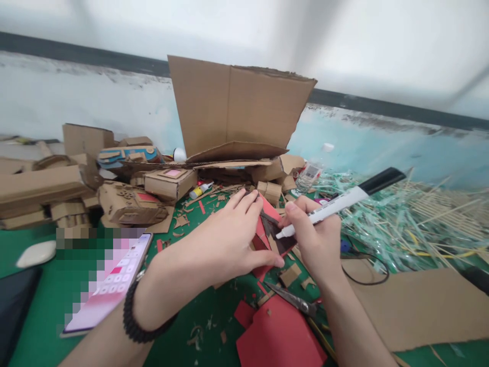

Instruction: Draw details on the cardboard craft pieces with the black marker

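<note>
My right hand (315, 239) is closed around a white marker (336, 206) with a black cap on its back end. The marker's tip points down and left, at a dark-coloured area of a small red cardboard piece (270, 208). My left hand (239, 237) grips that piece from the left, fingers over its far side and thumb along its near side. A black beaded bracelet circles the left wrist. Below the hands, scissors (292, 298) lie partly on a red sheet (280, 336). Cardboard scraps (290, 275) are scattered beside the piece.
A large cardboard sheet (244, 107) leans by the wall. Cardboard models (132, 204), a glue bottle (200, 190) and a lit phone (114, 285) are to the left. Wooden sticks in green plastic (382, 224), a clear bottle (311, 171) and flat cardboard (424, 306) are to the right.
</note>
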A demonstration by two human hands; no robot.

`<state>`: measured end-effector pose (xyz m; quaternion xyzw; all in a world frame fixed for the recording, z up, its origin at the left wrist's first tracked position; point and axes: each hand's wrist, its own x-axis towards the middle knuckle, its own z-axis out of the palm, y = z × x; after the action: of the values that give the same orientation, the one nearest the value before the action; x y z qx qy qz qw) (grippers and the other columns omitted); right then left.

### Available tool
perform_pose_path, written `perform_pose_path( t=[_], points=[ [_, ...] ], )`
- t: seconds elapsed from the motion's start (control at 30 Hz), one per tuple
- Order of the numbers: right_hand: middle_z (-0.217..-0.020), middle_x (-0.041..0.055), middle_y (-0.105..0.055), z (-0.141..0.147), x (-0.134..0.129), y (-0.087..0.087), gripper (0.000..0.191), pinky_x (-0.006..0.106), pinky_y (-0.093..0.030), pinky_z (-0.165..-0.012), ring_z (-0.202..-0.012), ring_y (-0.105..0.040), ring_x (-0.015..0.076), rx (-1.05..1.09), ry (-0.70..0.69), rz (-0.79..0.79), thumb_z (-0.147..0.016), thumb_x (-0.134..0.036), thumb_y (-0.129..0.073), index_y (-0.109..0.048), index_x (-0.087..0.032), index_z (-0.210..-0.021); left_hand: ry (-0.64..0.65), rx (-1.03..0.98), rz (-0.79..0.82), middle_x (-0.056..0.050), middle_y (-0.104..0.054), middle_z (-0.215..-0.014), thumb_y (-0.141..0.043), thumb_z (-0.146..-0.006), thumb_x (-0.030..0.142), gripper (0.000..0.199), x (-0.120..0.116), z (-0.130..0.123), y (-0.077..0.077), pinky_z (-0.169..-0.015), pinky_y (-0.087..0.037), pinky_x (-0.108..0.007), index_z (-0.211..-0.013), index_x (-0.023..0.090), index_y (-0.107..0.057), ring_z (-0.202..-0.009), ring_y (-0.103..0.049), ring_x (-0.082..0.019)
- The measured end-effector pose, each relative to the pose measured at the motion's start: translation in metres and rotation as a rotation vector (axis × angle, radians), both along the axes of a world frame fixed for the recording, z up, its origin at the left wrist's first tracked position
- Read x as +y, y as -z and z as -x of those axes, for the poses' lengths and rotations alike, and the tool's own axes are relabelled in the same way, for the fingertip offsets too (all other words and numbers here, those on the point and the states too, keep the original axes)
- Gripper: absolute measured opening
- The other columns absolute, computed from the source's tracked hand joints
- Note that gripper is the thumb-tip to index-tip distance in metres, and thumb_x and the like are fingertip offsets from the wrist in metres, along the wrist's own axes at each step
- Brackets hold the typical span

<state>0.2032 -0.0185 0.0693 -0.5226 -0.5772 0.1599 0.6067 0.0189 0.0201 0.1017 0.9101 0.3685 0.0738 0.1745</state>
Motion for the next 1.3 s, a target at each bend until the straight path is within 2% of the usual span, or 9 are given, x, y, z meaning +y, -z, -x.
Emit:
perform_pose_path(
  t=[0.27,0.47,0.57,0.67,0.73,0.9,1.07,1.17,1.3],
  points=[
    [-0.051,-0.0046,-0.050,0.002,0.000,0.001,0.043,0.023,-0.034,-0.048,-0.049,-0.044,0.0112,0.013,-0.021,0.016,-0.095,-0.042,-0.068,-0.055,-0.022,-0.059,0.025,-0.108,-0.033,-0.024,-0.032,-0.180,-0.072,-0.093,0.073,0.104,-0.002,0.005,0.005,-0.139,-0.028,-0.055,-0.168,0.008,-0.041,-0.173,-0.018,-0.040],
    [-0.051,-0.0045,-0.051,-0.002,0.000,0.005,0.045,0.025,-0.033,-0.050,-0.051,-0.042,0.0114,0.084,-0.099,0.058,-0.097,-0.046,-0.066,-0.056,-0.021,-0.060,0.009,-0.172,0.053,-0.019,-0.025,-0.183,-0.077,-0.090,0.069,0.105,-0.011,0.011,-0.005,-0.139,-0.029,-0.052,-0.171,0.015,-0.037,-0.173,-0.015,-0.038],
    [-0.049,-0.0047,-0.051,-0.002,0.001,0.006,0.047,0.025,-0.030,-0.049,-0.049,-0.040,0.0107,0.108,-0.099,0.049,-0.096,-0.048,-0.066,-0.057,-0.021,-0.059,-0.059,-0.302,0.033,-0.017,-0.029,-0.182,-0.073,-0.095,0.065,0.105,-0.022,0.027,-0.011,-0.136,-0.036,-0.046,-0.175,0.016,-0.026,-0.169,-0.032,-0.033],
    [-0.048,-0.0040,-0.053,-0.002,0.001,0.005,0.048,0.025,-0.029,-0.047,-0.047,-0.040,0.0109,0.134,-0.107,0.040,-0.095,-0.050,-0.067,-0.058,-0.021,-0.058,-0.331,-0.528,-0.100,-0.011,-0.067,-0.158,-0.059,-0.105,0.059,0.066,-0.041,0.063,-0.007,-0.118,-0.056,-0.040,-0.159,0.021,-0.054,-0.140,-0.069,-0.028],
    [-0.048,-0.0036,-0.054,-0.001,0.001,0.004,0.047,0.025,-0.028,-0.047,-0.046,-0.040,0.0109,0.146,-0.116,0.036,-0.094,-0.050,-0.068,-0.058,-0.021,-0.058,-0.624,-0.549,-0.194,-0.007,-0.081,-0.131,-0.056,-0.105,0.058,0.048,-0.057,0.096,0.004,-0.100,-0.063,-0.039,-0.137,0.025,-0.069,-0.113,-0.080,-0.028],
    [-0.048,-0.0041,-0.052,-0.001,0.001,0.006,0.047,0.025,-0.029,-0.046,-0.046,-0.039,0.0106,0.169,-0.129,0.023,-0.095,-0.050,-0.068,-0.059,-0.021,-0.059,-1.152,-0.130,-0.256,-0.015,-0.083,-0.114,-0.041,-0.106,0.052,0.045,-0.089,0.177,0.049,-0.086,-0.061,-0.054,-0.121,0.023,-0.073,-0.101,-0.079,-0.042],
    [-0.048,-0.0044,-0.052,-0.005,0.003,0.015,0.044,0.025,-0.028,-0.045,-0.045,-0.040,0.0108,0.181,-0.130,0.019,-0.096,-0.048,-0.070,-0.062,-0.020,-0.063,-1.145,-0.002,-0.126,-0.026,-0.080,-0.123,-0.036,-0.108,0.053,0.058,-0.110,0.195,0.082,-0.087,-0.063,-0.060,-0.137,0.012,-0.067,-0.113,-0.078,-0.050],
    [-0.049,-0.0044,-0.053,-0.006,0.004,0.018,0.043,0.024,-0.027,-0.044,-0.045,-0.040,0.0104,0.212,-0.115,0.031,-0.095,-0.047,-0.072,-0.062,-0.020,-0.063,-1.099,0.039,-0.201,-0.027,-0.059,-0.161,-0.029,-0.111,0.051,0.063,-0.131,0.181,0.100,-0.092,-0.065,-0.057,-0.153,0.012,-0.057,-0.137,-0.068,-0.049],
    [-0.047,-0.0049,-0.052,-0.007,0.004,0.018,0.043,0.025,-0.026,-0.044,-0.044,-0.039,0.0101,0.232,-0.117,0.040,-0.095,-0.046,-0.073,-0.061,-0.020,-0.063,-1.022,0.091,-0.310,-0.024,-0.036,-0.177,-0.033,-0.112,0.051,0.056,-0.159,0.167,0.126,-0.088,-0.067,-0.058,-0.150,0.019,-0.060,-0.132,-0.070,-0.049]
  ],
)
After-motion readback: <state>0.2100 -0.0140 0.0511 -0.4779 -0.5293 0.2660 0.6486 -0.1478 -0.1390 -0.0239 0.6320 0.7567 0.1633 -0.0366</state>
